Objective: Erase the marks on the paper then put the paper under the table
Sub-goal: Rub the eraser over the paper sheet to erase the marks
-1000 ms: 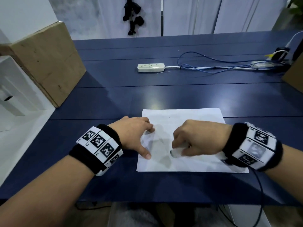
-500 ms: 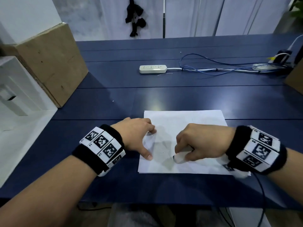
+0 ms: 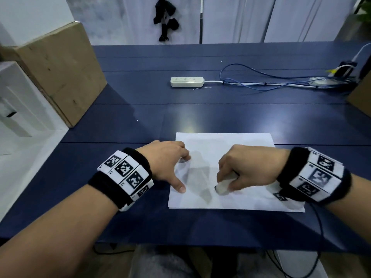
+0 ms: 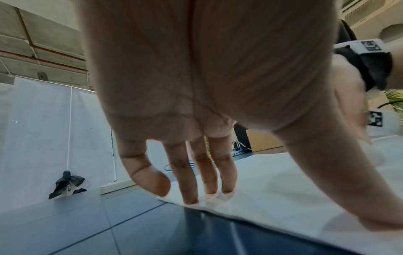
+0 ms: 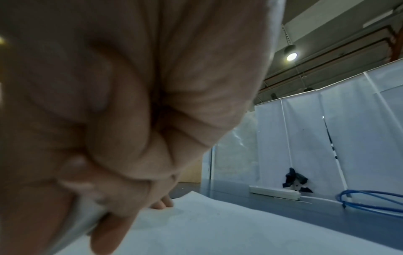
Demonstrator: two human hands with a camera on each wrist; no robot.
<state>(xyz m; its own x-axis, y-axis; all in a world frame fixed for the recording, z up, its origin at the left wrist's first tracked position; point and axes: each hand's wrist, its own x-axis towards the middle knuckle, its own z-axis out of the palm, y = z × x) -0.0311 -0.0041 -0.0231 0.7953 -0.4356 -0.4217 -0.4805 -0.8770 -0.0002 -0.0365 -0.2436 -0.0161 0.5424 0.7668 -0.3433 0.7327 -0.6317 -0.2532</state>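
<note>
A white sheet of paper [image 3: 224,149] lies flat on the blue table [image 3: 140,121], near its front edge. My left hand [image 3: 170,163] presses the sheet's left edge with straight, spread fingertips [image 4: 191,198] and thumb. My right hand [image 3: 247,169] is curled round a white eraser [image 3: 222,187], whose darkened tip touches the paper left of the hand. In the right wrist view the eraser [image 5: 85,222] shows as a pale strip under the curled fingers. A tiny faint mark [image 3: 199,183] sits between the two hands.
A white power strip [image 3: 187,81] with blue and white cables [image 3: 261,81] lies across the table's far half. A cardboard box [image 3: 58,71] stands at the left edge, and another box corner [image 3: 361,97] at the right. White curtain panels [image 3: 241,19] stand behind the table.
The right hand with the eraser has shifted slightly over the paper between frames. The left hand stays pressed on the sheet's left edge.
</note>
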